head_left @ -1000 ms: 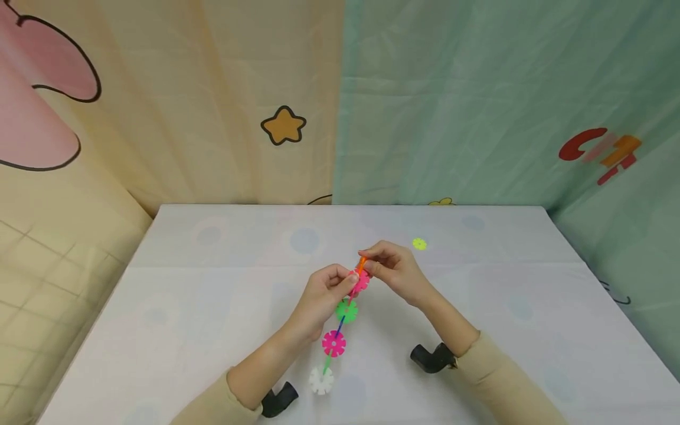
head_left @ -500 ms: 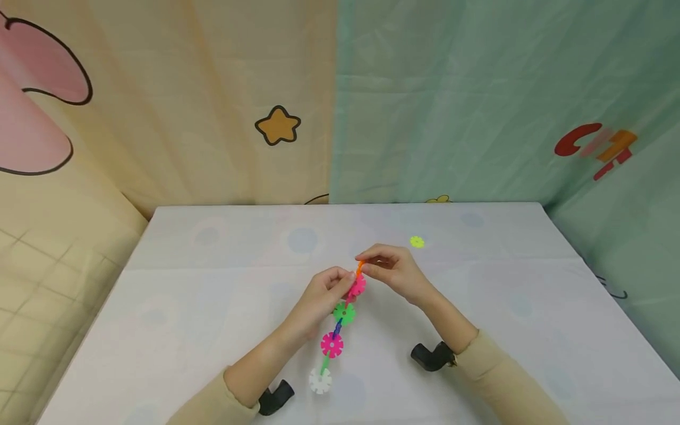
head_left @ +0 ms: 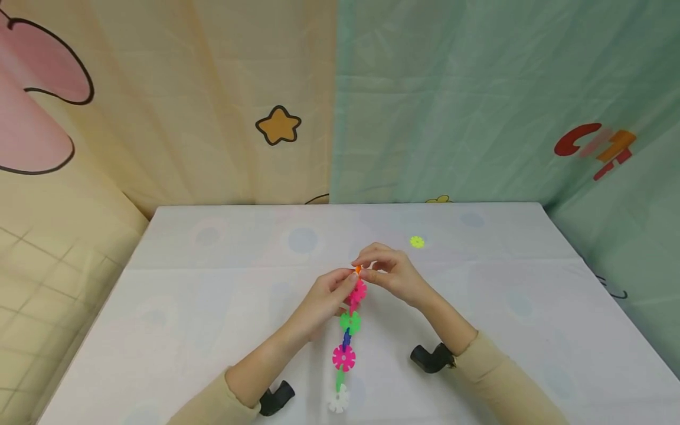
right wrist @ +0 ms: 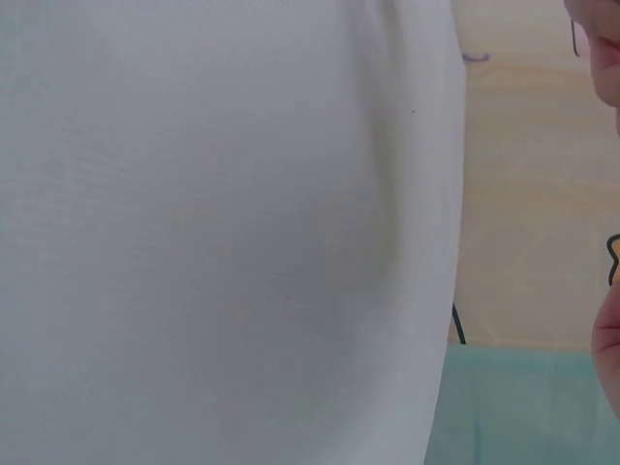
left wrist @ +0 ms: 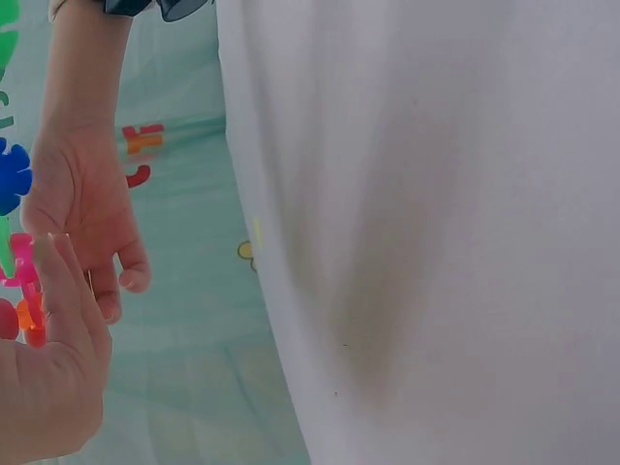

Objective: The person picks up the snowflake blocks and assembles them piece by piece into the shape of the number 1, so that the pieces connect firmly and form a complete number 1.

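Plastic snowflake discs, slotted edge to edge, form a chain point(head_left: 346, 339) that runs from the middle of the white table point(head_left: 212, 283) down toward six o'clock. From its far end the chain reads: a small orange piece point(head_left: 358, 270), a pink disc point(head_left: 358, 291), a green disc point(head_left: 350, 322), a blue link seen edge-on, a second pink disc point(head_left: 343, 357), a green link, and a white disc point(head_left: 338, 399) near the front edge of the table

Both hands meet at the far end of the chain. The left hand point(head_left: 325, 298) comes in from seven o'clock, its fingers curled, pinching the chain at the upper pink disc. The right hand point(head_left: 388, 273) comes in from four o'clock and pinches the orange piece between thumb and fingertips, just beyond that pink disc. The two hands almost touch there

From the left wrist camera the same joint shows at the left edge: the blue link point(left wrist: 12, 176), pink and orange plastic beside the left hand's fingers point(left wrist: 68, 291), with the right hand point(left wrist: 82, 208) opposite. The right wrist camera shows mostly white tablecloth and only a sliver of skin at its right edge

A single yellow-green disc point(head_left: 417, 242) lies alone on the table at about one o'clock from the hands, well apart from the chain. Cream and green curtains point(head_left: 425, 100) printed with a yellow star point(head_left: 278, 125) hang behind the table
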The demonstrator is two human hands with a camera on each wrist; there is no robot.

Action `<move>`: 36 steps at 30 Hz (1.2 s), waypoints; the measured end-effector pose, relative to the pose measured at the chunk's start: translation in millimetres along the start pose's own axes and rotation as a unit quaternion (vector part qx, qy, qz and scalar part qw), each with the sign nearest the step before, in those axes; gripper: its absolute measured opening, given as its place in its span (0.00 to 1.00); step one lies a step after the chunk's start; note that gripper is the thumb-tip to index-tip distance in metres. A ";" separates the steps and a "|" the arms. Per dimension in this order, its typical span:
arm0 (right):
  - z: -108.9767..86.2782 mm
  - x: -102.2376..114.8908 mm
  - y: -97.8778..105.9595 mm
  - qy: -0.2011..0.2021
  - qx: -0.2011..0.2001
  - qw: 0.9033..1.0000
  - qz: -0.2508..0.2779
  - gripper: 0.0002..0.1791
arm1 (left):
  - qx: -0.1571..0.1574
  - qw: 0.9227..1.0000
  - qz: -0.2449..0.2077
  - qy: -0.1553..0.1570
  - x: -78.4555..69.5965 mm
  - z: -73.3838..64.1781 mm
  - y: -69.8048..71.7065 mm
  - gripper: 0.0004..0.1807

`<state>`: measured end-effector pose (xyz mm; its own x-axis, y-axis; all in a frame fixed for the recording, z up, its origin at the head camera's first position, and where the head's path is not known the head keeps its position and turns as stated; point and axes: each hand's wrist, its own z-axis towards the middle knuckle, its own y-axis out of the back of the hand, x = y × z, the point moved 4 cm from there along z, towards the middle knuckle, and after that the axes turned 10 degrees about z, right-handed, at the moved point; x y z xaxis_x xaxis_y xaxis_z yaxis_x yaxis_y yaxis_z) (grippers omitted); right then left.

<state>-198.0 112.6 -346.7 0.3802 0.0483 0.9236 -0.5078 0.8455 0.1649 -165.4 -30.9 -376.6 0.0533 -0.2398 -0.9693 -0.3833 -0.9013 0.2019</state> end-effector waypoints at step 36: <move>-14.3 -42.3 60.1 -0.174 -0.113 0.978 0.008 0.18 | -0.064 0.997 -0.038 -0.002 6.3 0.9 9.0 0.18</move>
<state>-233.5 168.9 -380.9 0.0668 -0.0891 0.9938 -0.3135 0.9437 0.1057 -169.4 -40.2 -381.0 0.0734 -0.1670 -0.9832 -0.2580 -0.9555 0.1430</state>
